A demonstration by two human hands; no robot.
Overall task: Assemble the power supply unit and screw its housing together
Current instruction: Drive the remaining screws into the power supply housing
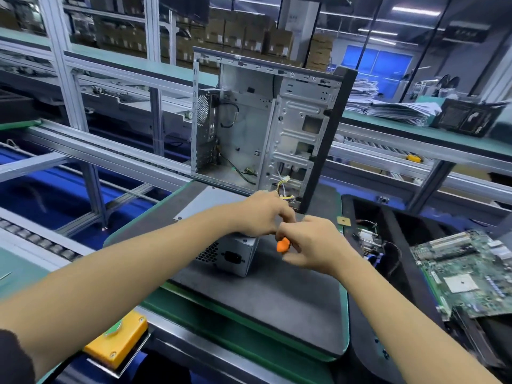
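A grey metal power supply unit [232, 254] lies on the dark mat [263, 300], its vent grille and black socket facing me. My left hand [260, 214] rests curled over its top right corner, fingertips meeting my right hand. My right hand [313, 245] grips an orange-handled screwdriver [283, 245] just right of the unit; its tip is hidden between the hands. Yellow and black wires [285, 195] show just behind my left hand. An open computer case [263, 128] stands upright behind them.
A green motherboard [465, 273] lies in a black tray at the right. A yellow box with a green button [117, 342] sits at the bench's near left edge. Conveyor rails run left and behind. Stacks of paper [399, 109] lie on the far shelf.
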